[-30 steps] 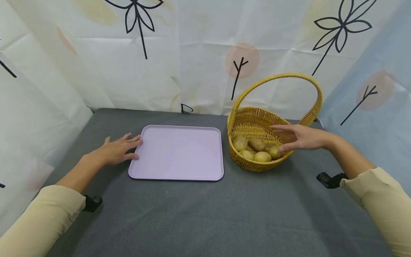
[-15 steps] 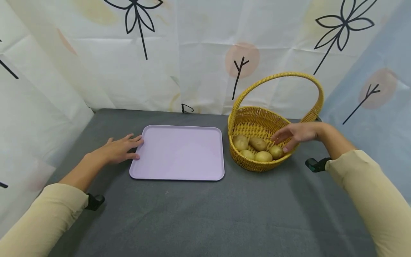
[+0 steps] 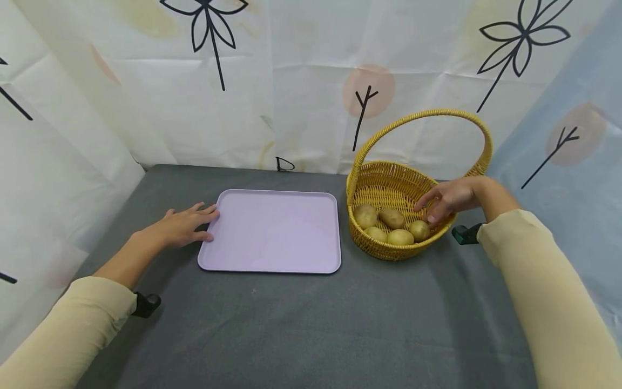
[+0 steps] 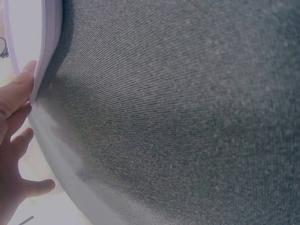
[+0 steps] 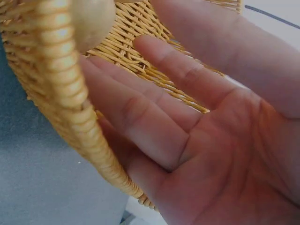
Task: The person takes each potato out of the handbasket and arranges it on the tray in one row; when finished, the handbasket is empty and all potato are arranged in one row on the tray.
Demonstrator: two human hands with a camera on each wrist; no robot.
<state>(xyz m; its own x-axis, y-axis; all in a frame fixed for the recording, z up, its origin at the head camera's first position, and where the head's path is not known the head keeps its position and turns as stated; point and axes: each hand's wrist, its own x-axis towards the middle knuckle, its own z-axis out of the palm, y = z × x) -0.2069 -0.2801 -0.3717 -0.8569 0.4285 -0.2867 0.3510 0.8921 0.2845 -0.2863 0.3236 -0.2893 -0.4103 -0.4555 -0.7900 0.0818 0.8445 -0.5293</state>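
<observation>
A lilac rectangular tray (image 3: 272, 232) lies flat on the grey cloth. At its left edge rests my left hand (image 3: 187, 226), fingers spread; in the left wrist view the thumb (image 4: 23, 84) touches the tray's rim (image 4: 49, 42). My right hand (image 3: 452, 200) reaches over the right rim of a yellow wicker basket (image 3: 379, 249), fingers loosely bent and pointing down inside. Right by its fingertips lies a potato (image 3: 420, 230), and several more potatoes (image 3: 391, 218) sit in the front left of the basket. In the right wrist view the palm (image 5: 220, 159) faces the camera, holding nothing, beside a potato (image 5: 93, 23).
The basket's tall arched handle (image 3: 437, 113) rises behind the right hand. Grey cloth (image 3: 301, 329) covers the table. A white patterned curtain (image 3: 311, 81) hangs along the back and sides. Black straps with a camera (image 3: 147, 305) sit at the wrists.
My right hand has moved left and lowered into the basket, its fingers now beside the rightmost potato. The left hand has stayed at the tray's edge.
</observation>
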